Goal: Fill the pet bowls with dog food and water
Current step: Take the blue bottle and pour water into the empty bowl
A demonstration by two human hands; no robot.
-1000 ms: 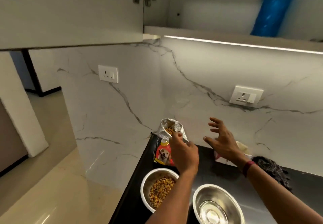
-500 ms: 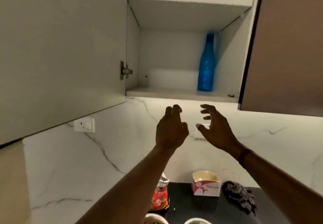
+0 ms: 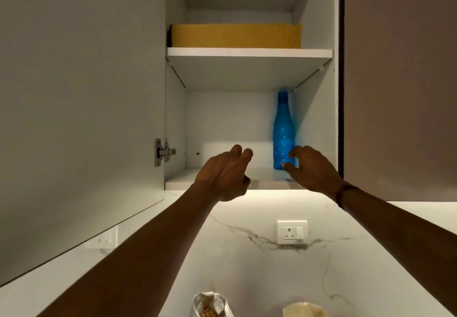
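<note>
Now the blue bottle [image 3: 282, 129] stands upright at the right end of the lower shelf [image 3: 183, 180] in the open wall cabinet. Half a second ago the right hand [image 3: 310, 168] was below the shelf edge; it has risen to just beside the bottle's base. Its fingers are spread and lightly curved, not closed round the bottle, and I cannot tell whether the thumb touches it. The left hand [image 3: 222, 176] has come up too, in front of the shelf's middle, fingers loosely curled and holding nothing.

There is one bottle, two hands and two shelves. One flat yellow box [image 3: 236, 35] lies on the upper shelf [image 3: 247, 52]. One cabinet door [image 3: 81, 119] stands open at the left, with one hinge [image 3: 163, 152] in view. A brown door [image 3: 400, 82] is closed at the right.

Below, the white veined marble wall [image 3: 235, 262] carries two sockets [image 3: 292, 232]. One dog food bag [image 3: 210, 304], its top open, and one carton [image 3: 304, 310] show at the bottom edge.
</note>
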